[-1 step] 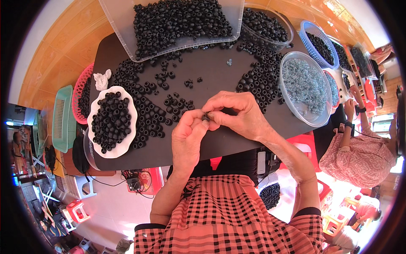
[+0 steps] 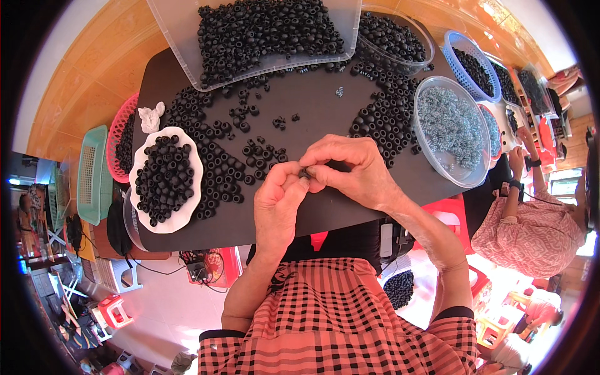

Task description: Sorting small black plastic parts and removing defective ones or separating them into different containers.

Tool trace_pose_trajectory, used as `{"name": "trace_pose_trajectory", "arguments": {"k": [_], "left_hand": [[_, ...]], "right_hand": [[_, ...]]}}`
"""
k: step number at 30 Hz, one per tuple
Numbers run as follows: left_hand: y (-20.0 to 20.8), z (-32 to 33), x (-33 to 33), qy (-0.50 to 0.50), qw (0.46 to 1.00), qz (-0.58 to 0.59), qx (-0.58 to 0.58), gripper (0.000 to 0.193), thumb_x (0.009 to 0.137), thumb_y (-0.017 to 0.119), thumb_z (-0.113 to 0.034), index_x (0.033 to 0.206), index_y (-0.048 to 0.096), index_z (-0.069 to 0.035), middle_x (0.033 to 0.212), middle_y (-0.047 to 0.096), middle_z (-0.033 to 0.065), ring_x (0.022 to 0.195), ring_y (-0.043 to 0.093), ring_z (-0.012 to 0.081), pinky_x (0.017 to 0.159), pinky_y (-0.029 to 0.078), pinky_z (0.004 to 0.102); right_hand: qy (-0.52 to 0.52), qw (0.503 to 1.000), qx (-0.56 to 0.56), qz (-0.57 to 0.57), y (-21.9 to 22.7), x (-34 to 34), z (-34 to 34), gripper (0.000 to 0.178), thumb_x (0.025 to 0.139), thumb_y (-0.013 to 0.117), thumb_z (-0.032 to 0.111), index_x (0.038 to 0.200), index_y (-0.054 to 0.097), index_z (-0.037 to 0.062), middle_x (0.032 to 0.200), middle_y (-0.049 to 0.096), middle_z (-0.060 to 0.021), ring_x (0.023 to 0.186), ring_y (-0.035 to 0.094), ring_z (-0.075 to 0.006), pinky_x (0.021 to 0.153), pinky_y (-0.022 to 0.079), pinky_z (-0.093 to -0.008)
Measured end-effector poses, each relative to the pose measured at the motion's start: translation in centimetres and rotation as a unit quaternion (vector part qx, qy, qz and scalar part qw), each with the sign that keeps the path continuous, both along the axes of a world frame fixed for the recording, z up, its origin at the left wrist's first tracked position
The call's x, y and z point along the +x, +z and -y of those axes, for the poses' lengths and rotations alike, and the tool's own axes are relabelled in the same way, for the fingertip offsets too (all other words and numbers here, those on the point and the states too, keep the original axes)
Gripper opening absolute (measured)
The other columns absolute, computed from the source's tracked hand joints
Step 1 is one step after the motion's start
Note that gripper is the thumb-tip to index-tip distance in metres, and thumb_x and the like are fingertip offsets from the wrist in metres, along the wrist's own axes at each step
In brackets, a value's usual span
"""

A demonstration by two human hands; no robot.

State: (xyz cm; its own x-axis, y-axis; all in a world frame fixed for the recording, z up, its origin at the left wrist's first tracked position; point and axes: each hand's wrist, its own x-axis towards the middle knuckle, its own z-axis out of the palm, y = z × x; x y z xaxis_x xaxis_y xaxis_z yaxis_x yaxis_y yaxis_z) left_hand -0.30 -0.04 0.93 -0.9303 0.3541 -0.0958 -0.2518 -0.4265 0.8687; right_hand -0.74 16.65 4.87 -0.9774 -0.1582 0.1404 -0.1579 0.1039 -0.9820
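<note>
My left hand [image 2: 279, 203] and my right hand [image 2: 353, 167] meet over the table's near part, fingertips pinched together. Between them is a small black plastic piece [image 2: 304, 172], mostly covered by the fingers. Left of my hands, many round, hollow black plastic pieces [image 2: 215, 172] lie loose on the dark table [image 2: 306, 103]. More of these fill a white scalloped plate [image 2: 198, 181]. To the right stands a clear round bowl [image 2: 427, 147] of small metal springs [image 2: 451, 125]. A few springs [image 2: 339, 92] lie on the tabletop beyond my hands.
A clear plastic bin [image 2: 181, 53] of black pieces tips toward me at the far side, beside a clear bowl [image 2: 430, 47]. A pink basket [image 2: 117, 140] and a green basket [image 2: 94, 175] stand left, a blue basket [image 2: 495, 84] far right. Another person [image 2: 531, 231] works at right.
</note>
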Motion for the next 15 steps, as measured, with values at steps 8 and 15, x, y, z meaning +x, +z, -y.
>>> {"name": "trace_pose_trajectory", "arguments": {"k": [8,15], "left_hand": [[-0.2,0.2,0.2,0.004,1.0,-0.009,-0.023,0.021,0.096,0.051,-0.002,0.114,0.058,0.004,0.094,0.06,0.0036,0.091,0.059,0.0107,0.088,0.048,0.0277],[-0.6,0.2,0.0,0.012,1.0,-0.005,0.026,0.022,0.095,0.053,-0.004,0.115,0.058,0.003,0.095,0.066,0.0046,0.087,0.06,0.0089,0.082,0.047,0.0224]], "right_hand": [[-0.064,0.989,0.056,-0.12,-1.5,1.2,0.9,0.024,0.079,0.064,-0.005,0.1,0.071,0.0044,0.091,0.067,-0.0082,0.076,0.066,-0.0151,0.067,0.053,-0.0258],[-0.045,0.984,0.092,-0.144,-1.7,1.5,0.8,0.034,0.075,0.069,-0.007,0.107,0.068,0.0039,0.101,0.064,-0.0092,0.083,0.063,-0.0153,0.071,0.053,-0.0266]]}}
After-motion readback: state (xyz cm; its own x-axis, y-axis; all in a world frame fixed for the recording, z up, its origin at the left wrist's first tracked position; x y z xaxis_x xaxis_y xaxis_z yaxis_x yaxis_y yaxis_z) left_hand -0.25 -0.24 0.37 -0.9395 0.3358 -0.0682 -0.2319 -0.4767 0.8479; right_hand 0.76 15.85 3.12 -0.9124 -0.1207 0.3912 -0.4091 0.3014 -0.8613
